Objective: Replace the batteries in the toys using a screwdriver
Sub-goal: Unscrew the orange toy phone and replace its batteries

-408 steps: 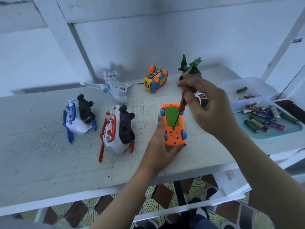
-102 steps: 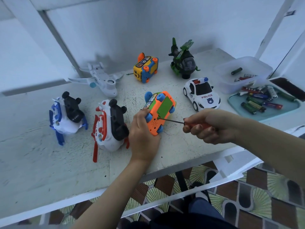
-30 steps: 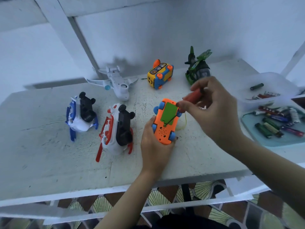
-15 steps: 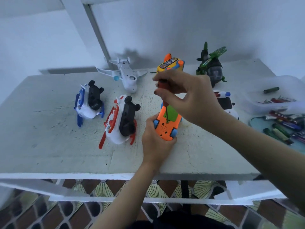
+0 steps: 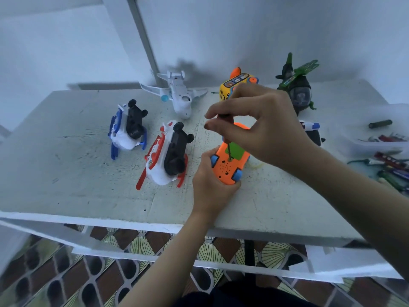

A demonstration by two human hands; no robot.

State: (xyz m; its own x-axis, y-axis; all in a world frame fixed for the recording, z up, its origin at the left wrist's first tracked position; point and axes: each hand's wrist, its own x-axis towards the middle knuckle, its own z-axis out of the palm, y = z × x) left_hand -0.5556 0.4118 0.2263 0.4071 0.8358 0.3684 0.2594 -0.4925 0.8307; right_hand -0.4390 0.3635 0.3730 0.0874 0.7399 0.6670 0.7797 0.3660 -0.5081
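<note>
1. Well left of the left hand [image 5: 210, 187]: a blue toy [image 5: 128, 129], white-bodied, lying on its side on the table [image 5: 66, 185] with its black underside showing.
2. Just left of the same hand, not touching it: a red toy [image 5: 166, 156] of the same kind, lying the same way.
3. Beyond the left hand and left of the right hand [image 5: 265, 129]: a white plane [image 5: 177, 96] at the table's far edge.
4. Left hand: fingers curled round the near end of the orange car [image 5: 228, 168], gripping it. The car lies underside up on the table, green cover [image 5: 235, 150] facing up.
5. Screwdriver [image 5: 228, 150]: close to upright, tip set in the car's underside at the cover's near edge, beside the speaker holes.
6. Right hand: directly above the car, thumb and fingertips pinching the screwdriver's red handle.
7. Behind the right hand: a yellow toy [image 5: 234, 82], its lower part hidden by the knuckles.
8. Beyond and right of the right hand: a green helicopter [image 5: 296, 85].
9. Just right of the right wrist: a police car [image 5: 313, 136], mostly hidden.
10. Well right of the right hand: a clear tub [image 5: 365, 145] holding batteries, with loose batteries [image 5: 391, 168] nearer the table's front.
</note>
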